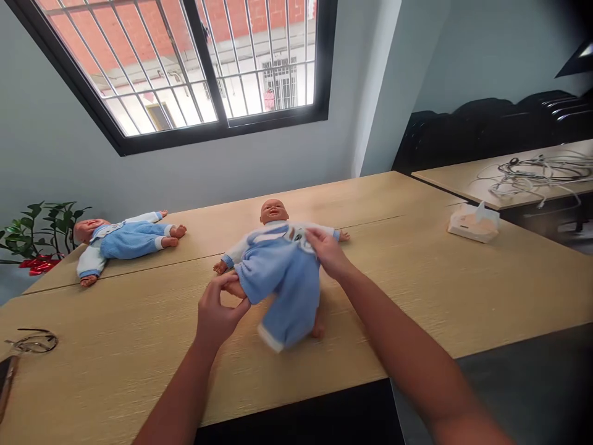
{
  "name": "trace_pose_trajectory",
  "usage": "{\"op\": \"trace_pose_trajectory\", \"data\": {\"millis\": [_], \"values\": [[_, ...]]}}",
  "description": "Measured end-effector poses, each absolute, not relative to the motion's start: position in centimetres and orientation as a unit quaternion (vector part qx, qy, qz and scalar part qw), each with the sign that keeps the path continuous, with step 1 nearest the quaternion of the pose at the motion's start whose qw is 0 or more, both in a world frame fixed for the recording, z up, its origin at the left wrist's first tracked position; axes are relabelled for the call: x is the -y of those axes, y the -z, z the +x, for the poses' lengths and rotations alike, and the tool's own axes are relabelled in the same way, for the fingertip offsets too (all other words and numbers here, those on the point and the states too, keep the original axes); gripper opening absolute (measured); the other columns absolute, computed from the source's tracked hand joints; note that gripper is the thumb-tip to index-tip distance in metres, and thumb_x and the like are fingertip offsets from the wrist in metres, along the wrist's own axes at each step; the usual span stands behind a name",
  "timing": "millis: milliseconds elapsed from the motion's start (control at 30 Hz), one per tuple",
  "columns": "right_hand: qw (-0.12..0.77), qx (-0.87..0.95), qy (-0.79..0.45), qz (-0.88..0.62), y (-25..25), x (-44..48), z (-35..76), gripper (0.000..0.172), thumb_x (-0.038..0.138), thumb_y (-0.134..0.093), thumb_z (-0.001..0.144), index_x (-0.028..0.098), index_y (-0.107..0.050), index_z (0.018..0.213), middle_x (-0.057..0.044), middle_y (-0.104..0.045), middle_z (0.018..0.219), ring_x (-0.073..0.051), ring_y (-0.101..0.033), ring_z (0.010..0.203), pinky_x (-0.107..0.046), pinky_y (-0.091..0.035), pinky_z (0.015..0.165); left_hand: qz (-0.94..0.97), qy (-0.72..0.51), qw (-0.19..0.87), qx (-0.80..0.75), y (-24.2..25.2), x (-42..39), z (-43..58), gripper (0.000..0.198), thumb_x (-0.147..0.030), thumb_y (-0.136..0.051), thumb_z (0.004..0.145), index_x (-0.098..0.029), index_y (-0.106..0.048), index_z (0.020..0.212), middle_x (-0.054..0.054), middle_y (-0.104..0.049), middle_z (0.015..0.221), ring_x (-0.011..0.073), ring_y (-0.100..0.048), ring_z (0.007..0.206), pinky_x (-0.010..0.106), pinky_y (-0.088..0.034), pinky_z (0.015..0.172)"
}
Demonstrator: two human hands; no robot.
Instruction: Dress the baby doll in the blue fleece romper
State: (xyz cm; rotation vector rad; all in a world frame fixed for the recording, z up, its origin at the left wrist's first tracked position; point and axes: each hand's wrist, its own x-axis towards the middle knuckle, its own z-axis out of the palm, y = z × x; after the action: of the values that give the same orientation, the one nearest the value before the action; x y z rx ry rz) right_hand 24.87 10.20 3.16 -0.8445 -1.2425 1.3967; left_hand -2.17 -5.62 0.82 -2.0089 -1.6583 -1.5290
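This looks like an office or training room: a long pale wood-grain worktop [393,278] stands near a second matching table [456,177] strewn with tangled white and grey cables [540,173]. Black chairs [486,130] crowd beneath plain grey-blue walls [222,165], and a black-framed, metal-barred window [210,74] faces a brick building [271,28].

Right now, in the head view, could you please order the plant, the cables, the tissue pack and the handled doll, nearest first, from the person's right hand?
1. Handled doll, at the right hand's fingertips
2. Tissue pack, right on the same table
3. Cables, on the far-right table
4. Plant, far left
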Motion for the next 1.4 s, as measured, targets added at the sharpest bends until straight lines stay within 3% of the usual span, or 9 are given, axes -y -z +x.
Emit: {"op": "trace_pose_trajectory", "data": {"millis": [100, 267, 567, 700, 800, 900, 1033, 1267, 1400], "values": [[0.618, 0.441, -0.505, -0.411, -1.3, -12.6, 25.1, 0.053, 0.059, -0.080, 0.073, 0.020, -0.068, 0.107, -0.003, -0.072, 0.095, -0.018, -0.066, 0.084, -0.030, -0.054, 0.077, -0.691, 0.492, 0.093, 0.521, 0.0, 7.8, -2.3, 0.037, -0.030, -0.082, 0.083, -0.022, -0.062, 0.114, 0.009, -0.075, 0.116, 0.0265, -0.074, 0.109, 0.041, -0.061, 0.092], [0.590, 0.484, -0.522, -0.381, -0.8, -12.8, 24.9, 0.058, 0.056, -0.081, 0.071, 0.020, -0.069, 0.115, -0.002, -0.071, 0.094, -0.017, -0.065, 0.082, -0.030, -0.056, 0.076, -0.706, 0.467, 0.114, 0.520, 2.0, 10.9, -2.0, 0.034, -0.026, -0.080, 0.086, -0.023, -0.059, 0.112, 0.009, -0.071, 0.113, 0.0254, -0.072, 0.106, 0.040, -0.062, 0.087], [0.624, 0.486, -0.409, -0.454, 0.7, -13.3, 24.2, 0.053, 0.058, -0.071, 0.078, 0.018, -0.064, 0.111, -0.007, -0.068, 0.100, -0.020, -0.062, 0.085, -0.036, -0.055, 0.081, -0.722, 0.442, 0.114, 0.521, 4.1, 14.3, -0.8, 0.030, -0.021, -0.077, 0.087, -0.024, -0.055, 0.107, 0.007, -0.067, 0.106, 0.0234, -0.071, 0.097, 0.037, -0.063, 0.080], [0.605, 0.512, -0.367, -0.487, 0.5, -13.4, 23.9, 0.042, 0.048, -0.069, 0.082, 0.015, -0.065, 0.108, -0.011, -0.068, 0.102, -0.025, -0.061, 0.094, -0.044, -0.053, 0.093, -0.730, 0.440, 0.117, 0.509, 4.3, 14.9, -0.5, 0.029, -0.021, -0.076, 0.087, -0.024, -0.055, 0.108, 0.007, -0.066, 0.105, 0.0234, -0.071, 0.097, 0.038, -0.063, 0.082], [0.597, 0.566, -0.317, -0.472, -1.2, -11.0, 23.3, 0.038, 0.036, -0.070, 0.085, 0.015, -0.067, 0.116, -0.016, -0.066, 0.121, -0.029, -0.058, 0.114, -0.049, -0.043, 0.110, -0.724, 0.440, 0.099, 0.523, 4.3, 14.9, -0.5, 0.029, -0.023, -0.076, 0.087, -0.025, -0.054, 0.106, 0.007, -0.066, 0.106, 0.0236, -0.071, 0.097, 0.038, -0.063, 0.080], [0.492, 0.771, -0.239, -0.326, -2.9, -6.6, 21.8, 0.033, 0.029, -0.065, 0.094, 0.023, -0.068, 0.126, -0.012, -0.066, 0.124, -0.028, -0.056, 0.120, -0.046, -0.040, 0.112, -0.718, 0.448, 0.086, 0.525, 4.3, 14.8, -0.6, 0.030, -0.022, -0.076, 0.086, -0.025, -0.054, 0.106, 0.007, -0.065, 0.107, 0.0232, -0.071, 0.096, 0.037, -0.063, 0.079], [0.275, 0.937, -0.161, -0.140, -3.4, -3.0, 19.0, 0.014, 0.025, -0.063, 0.099, 0.024, -0.076, 0.101, -0.006, -0.071, 0.098, -0.024, -0.062, 0.093, -0.040, -0.047, 0.094, -0.734, 0.439, 0.080, 0.512, 4.2, 14.7, -0.6, 0.028, -0.019, -0.074, 0.086, -0.024, -0.054, 0.105, 0.007, -0.066, 0.106, 0.0228, -0.071, 0.096, 0.037, -0.062, 0.081], [0.297, 0.902, -0.099, -0.296, -3.6, -5.4, 17.6, 0.019, 0.020, -0.054, 0.105, 0.017, -0.072, 0.097, -0.009, -0.071, 0.102, -0.023, -0.063, 0.095, -0.036, -0.044, 0.091, -0.738, 0.437, 0.080, 0.507, 4.3, 14.8, -0.7, 0.030, -0.017, -0.074, 0.084, -0.024, -0.053, 0.103, 0.006, -0.065, 0.105, 0.0226, -0.070, 0.095, 0.037, -0.062, 0.079], [0.306, 0.912, -0.062, -0.266, -4.0, -2.2, 18.3, 0.019, 0.030, -0.055, 0.105, 0.018, -0.069, 0.112, -0.011, -0.069, 0.109, -0.025, -0.061, 0.099, -0.038, -0.044, 0.091, -0.732, 0.439, 0.071, 0.515, 4.5, 14.8, -0.8, 0.031, -0.016, -0.075, 0.083, -0.024, -0.053, 0.104, 0.006, -0.066, 0.106, 0.0232, -0.071, 0.097, 0.038, -0.062, 0.080]]}}
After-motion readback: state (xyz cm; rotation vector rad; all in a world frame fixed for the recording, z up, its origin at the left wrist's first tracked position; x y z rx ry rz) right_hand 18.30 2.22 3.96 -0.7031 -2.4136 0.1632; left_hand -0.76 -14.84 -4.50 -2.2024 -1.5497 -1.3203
